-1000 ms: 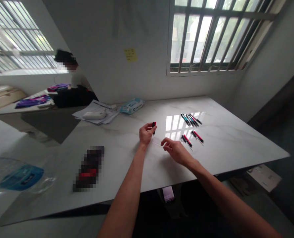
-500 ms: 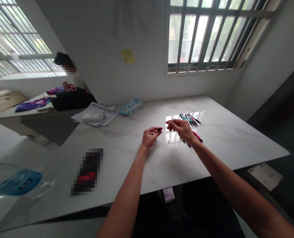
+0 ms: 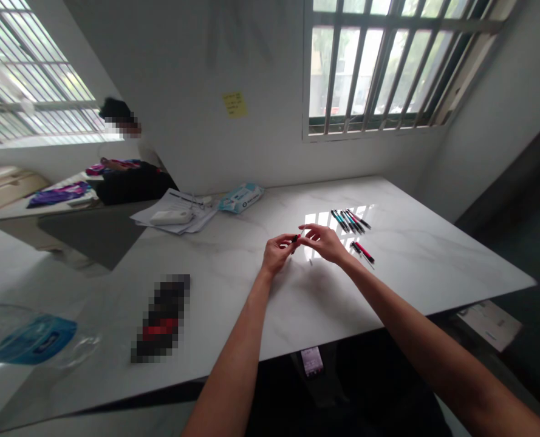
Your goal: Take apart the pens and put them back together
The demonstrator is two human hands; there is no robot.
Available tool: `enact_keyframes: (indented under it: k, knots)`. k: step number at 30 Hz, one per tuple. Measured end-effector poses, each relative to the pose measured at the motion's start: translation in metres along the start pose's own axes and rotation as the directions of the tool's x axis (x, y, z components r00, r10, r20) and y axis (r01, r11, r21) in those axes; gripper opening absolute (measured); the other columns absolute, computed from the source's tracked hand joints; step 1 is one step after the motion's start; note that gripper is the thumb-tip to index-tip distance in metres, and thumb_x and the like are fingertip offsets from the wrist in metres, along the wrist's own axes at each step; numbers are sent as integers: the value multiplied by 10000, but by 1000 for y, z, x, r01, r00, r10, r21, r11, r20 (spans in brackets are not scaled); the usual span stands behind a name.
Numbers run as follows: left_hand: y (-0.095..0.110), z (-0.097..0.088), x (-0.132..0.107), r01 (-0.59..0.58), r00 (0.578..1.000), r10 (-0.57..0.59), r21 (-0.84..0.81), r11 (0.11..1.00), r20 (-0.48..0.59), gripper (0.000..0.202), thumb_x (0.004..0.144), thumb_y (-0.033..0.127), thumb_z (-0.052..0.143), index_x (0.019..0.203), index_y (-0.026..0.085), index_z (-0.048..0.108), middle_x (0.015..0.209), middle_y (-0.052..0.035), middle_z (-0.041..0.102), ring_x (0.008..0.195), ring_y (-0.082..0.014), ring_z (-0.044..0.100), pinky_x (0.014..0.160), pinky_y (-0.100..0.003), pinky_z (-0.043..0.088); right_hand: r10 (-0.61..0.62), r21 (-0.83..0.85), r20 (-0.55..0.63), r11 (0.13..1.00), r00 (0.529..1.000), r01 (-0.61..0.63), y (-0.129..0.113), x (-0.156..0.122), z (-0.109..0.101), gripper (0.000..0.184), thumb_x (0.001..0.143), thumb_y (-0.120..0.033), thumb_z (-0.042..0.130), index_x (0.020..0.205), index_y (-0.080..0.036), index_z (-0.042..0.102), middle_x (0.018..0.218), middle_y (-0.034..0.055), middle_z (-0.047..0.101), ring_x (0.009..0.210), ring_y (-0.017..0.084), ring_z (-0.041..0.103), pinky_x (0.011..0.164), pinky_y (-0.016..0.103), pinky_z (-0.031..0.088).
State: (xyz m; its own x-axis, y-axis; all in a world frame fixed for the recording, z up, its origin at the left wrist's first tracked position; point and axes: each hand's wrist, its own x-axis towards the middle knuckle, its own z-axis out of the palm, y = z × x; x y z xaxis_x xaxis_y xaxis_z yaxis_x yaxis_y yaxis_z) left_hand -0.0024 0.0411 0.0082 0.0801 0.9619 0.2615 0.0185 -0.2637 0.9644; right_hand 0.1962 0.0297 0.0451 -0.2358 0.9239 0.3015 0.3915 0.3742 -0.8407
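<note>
My left hand (image 3: pixel 276 255) is closed around a short black and red pen part (image 3: pixel 295 238), its red end pointing right. Close against that end, my right hand (image 3: pixel 327 244) pinches a thin, pale stick like a pen refill (image 3: pixel 302 231). Whether the stick has entered the pen part is too small to tell. Right of my hands lie a red pen barrel (image 3: pixel 365 251), a dark pen piece (image 3: pixel 356 247) and a thin refill (image 3: pixel 368 261). Behind them several assembled pens (image 3: pixel 349 221) lie side by side.
A wet-wipes pack (image 3: pixel 241 198) and papers with a white device (image 3: pixel 172 216) lie at the back left. Nearer me are a blurred dark item (image 3: pixel 163 315) and a clear bottle (image 3: pixel 37 337). Another person (image 3: pixel 133 176) sits at the far left. A phone (image 3: pixel 312 362) is below the table edge.
My right hand has moved left and slightly down, bringing the thin stick to the pen part. My left hand has barely shifted. The loose pieces on the right are now less covered.
</note>
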Motion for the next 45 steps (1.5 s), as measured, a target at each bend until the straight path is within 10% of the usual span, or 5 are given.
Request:
enact_keyframes:
  k: [5, 13, 22, 31, 45]
  knots:
    - [1, -3, 4, -19, 991, -2, -154, 988, -130, 512, 616, 515, 993, 985, 183, 865, 1005, -113, 831, 862, -212, 722, 802, -346, 565, 143, -542, 93, 838, 985, -71, -5, -25, 2, 243, 933, -383, 811, 1095, -205, 844, 981, 107, 833, 916, 270, 774, 832, 338, 544]
    - [1, -9, 2, 105, 952, -158, -209, 972, -260, 585, 599, 536, 990, 1061, 202, 860, 1091, -109, 823, 885, -180, 691, 743, -278, 494, 151, -631, 182, 776, 972, -2, 7, -26, 11, 191, 913, -119, 686, 940, -195, 859, 952, 136, 831, 913, 282, 778, 817, 321, 527]
    - [2, -6, -2, 202, 976, -211, -127, 971, -55, 571, 598, 510, 982, 1036, 160, 877, 909, -92, 807, 747, -144, 594, 729, -284, 470, -51, 4, 29, 999, 998, 51, 36, 33, -28, 193, 886, -275, 726, 1041, -216, 824, 914, 51, 810, 801, 182, 734, 760, 298, 554]
    - [6, -8, -9, 269, 956, -279, 107, 957, 94, 529, 708, 534, 893, 1068, 147, 870, 785, -48, 744, 632, -114, 475, 568, -259, 292, 283, 699, -103, 703, 954, -133, 57, 24, -24, 404, 624, -396, 954, 928, -217, 756, 899, 16, 772, 862, 179, 750, 880, 343, 596]
    - [12, -7, -8, 237, 961, -256, 159, 958, 106, 451, 726, 515, 891, 1024, 176, 883, 767, -50, 751, 633, -131, 501, 581, -266, 318, 202, 563, -52, 815, 978, -139, 49, 24, -23, 466, 691, -469, 902, 1060, -222, 760, 1094, 89, 827, 1068, 244, 758, 825, 317, 546]
